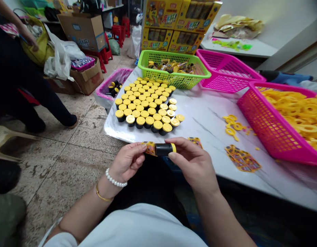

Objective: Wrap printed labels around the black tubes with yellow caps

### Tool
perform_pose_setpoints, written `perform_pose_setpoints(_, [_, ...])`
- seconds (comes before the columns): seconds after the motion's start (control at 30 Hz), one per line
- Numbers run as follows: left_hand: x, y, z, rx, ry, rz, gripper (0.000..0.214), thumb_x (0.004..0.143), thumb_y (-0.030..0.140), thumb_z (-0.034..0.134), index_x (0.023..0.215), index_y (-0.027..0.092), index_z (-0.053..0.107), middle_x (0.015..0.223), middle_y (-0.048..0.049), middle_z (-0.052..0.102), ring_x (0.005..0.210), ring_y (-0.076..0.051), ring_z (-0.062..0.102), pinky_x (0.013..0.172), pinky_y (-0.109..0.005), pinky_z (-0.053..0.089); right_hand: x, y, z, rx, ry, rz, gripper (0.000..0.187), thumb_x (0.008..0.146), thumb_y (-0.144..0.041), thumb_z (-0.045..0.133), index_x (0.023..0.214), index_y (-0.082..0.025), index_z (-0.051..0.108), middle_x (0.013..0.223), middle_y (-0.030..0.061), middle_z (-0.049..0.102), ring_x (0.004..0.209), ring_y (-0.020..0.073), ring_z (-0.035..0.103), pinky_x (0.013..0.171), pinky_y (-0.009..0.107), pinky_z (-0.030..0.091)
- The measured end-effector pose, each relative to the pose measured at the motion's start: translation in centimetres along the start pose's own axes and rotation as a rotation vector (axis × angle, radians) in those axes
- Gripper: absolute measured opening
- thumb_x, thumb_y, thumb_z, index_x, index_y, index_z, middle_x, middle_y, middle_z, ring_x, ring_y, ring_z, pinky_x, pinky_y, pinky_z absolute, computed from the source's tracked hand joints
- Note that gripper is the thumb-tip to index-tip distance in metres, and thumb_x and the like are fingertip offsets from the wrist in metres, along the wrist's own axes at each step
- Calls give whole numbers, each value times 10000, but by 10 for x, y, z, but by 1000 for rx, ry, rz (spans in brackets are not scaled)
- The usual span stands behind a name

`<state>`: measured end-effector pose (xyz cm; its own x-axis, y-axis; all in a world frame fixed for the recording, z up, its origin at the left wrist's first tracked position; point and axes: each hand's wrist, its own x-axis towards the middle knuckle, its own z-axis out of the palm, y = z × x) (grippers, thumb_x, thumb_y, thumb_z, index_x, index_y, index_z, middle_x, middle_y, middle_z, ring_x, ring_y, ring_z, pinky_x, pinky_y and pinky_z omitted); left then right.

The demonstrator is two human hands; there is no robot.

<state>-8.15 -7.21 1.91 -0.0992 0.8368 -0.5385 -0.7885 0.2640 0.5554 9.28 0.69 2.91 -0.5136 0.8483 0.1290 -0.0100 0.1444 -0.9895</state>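
In front of my body, off the table's near edge, I hold a small black cylinder with a yellow cap [163, 149] lying sideways. My right hand [195, 163] pinches its capped end between thumb and fingers. At the other end, my left hand [129, 159] is closed on a printed yellow-orange label [150, 148], which meets the cylinder's black end. Whether the label is stuck to it I cannot tell. Just beyond stand several upright black cylinders with yellow caps [145, 103], packed in rows. More printed labels [242, 158] lie in a pile at the right.
A green basket [173, 80] of capped pieces stands behind the rows. Pink baskets [230, 77] stand at the right, one full of yellow rings [299, 109]. Loose yellow ring pieces [232, 125] lie on the white table [199, 106]. At the left, another person [27, 79] stands near cardboard boxes [83, 31].
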Motion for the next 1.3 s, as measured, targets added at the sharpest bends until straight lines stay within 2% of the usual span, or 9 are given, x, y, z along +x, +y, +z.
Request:
perform_pose_setpoints(0.33, [5,-5,-6,-29,-53,31,297,647,209,865,761,113,608,697,7,660,362,30,354,311,-103,174,-5,-5,5,-485,72,-218,172,852,-280,703,1017,-235,722,1000,59,741,903,206,711,877,362,595])
perform_pose_setpoints(0.5, [-5,-10,-4,129,21,197,367,677,382,858,857,108,692,504,56,535,354,-9,351,336,-139,116,-5,-1,14,-151,-46,-17,202,866,-327,707,1041,-236,660,974,51,773,799,181,754,746,301,637])
perform_pose_setpoints(0.6, [-14,-12,-8,193,39,248,415,706,428,832,939,96,744,472,45,527,382,-28,362,351,-147,167,-4,8,14,-23,-20,-9,219,833,-337,758,1000,-241,655,977,41,769,859,188,760,817,320,641])
perform_pose_setpoints(0.73, [-17,-11,-19,223,103,429,382,702,330,858,1005,122,754,655,0,636,518,-46,495,444,-145,366,-4,16,9,-65,33,-127,263,794,-320,813,1015,-254,685,985,32,731,868,179,736,854,323,630])
perform_pose_setpoints(0.87, [-12,-5,-25,324,-114,407,488,696,298,872,1141,167,721,974,-73,716,701,-118,643,607,-235,546,-4,16,10,-72,-87,-225,362,774,-259,834,1086,-272,652,986,27,708,891,187,720,829,331,628])
perform_pose_setpoints(0.93, [-10,-2,-25,369,-214,310,446,726,324,851,1118,155,724,873,-58,707,678,-135,645,562,-238,538,-3,13,12,-157,-161,-288,357,794,-220,813,1106,-277,650,1002,32,714,927,194,719,846,346,624])
perform_pose_setpoints(1.0, [-9,-1,-24,387,-208,278,367,741,326,836,1043,145,732,743,-20,669,601,-110,600,502,-207,489,-3,10,12,-305,-173,-382,296,815,-188,786,1078,-268,678,1057,55,719,989,208,712,892,369,614])
perform_pose_setpoints(1.13, [-9,-2,-21,443,-150,315,329,682,257,868,959,143,732,784,-9,678,628,-87,585,553,-194,488,-4,7,12,-484,-174,-519,259,851,-145,740,1081,-262,712,1067,69,734,961,202,730,865,348,627])
perform_pose_setpoints(1.3, [-2,-3,-22,455,-206,355,382,632,269,909,936,139,719,773,3,660,660,-90,587,594,-200,498,-4,15,13,-558,-175,-706,388,874,-62,691,1211,-255,694,1099,85,739,959,196,742,839,329,639])
